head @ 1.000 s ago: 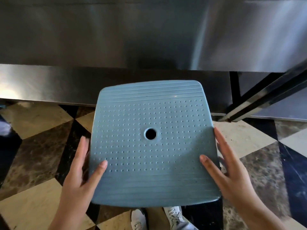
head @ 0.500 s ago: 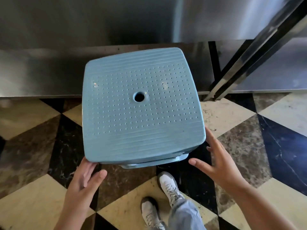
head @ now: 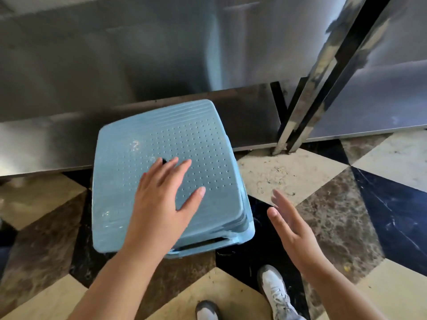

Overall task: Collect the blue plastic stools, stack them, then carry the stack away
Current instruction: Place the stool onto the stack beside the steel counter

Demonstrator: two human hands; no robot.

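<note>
Blue dotted plastic stools (head: 184,144) are sitting stacked on the checkered marble floor (head: 288,176).
I am pressing my flat left hand (head: 161,204) on top; my right hand (head: 293,232) is hovering spread beside.

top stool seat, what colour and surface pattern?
Light blue top stool, a grid of small raised dots with ridged lines along the edges; head view.

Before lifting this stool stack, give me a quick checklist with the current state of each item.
1. Top stool seated on the one beneath: not ok, lower rim juts out at the near right corner.
2. Left hand on the stack: ok, flat on the seat.
3. Right hand gripping: not ok, open, clear of the stools.
4. Feet clear: ok, shoes stand nearer than the stack.
5. Number of stools stacked: cannot tell.
</note>
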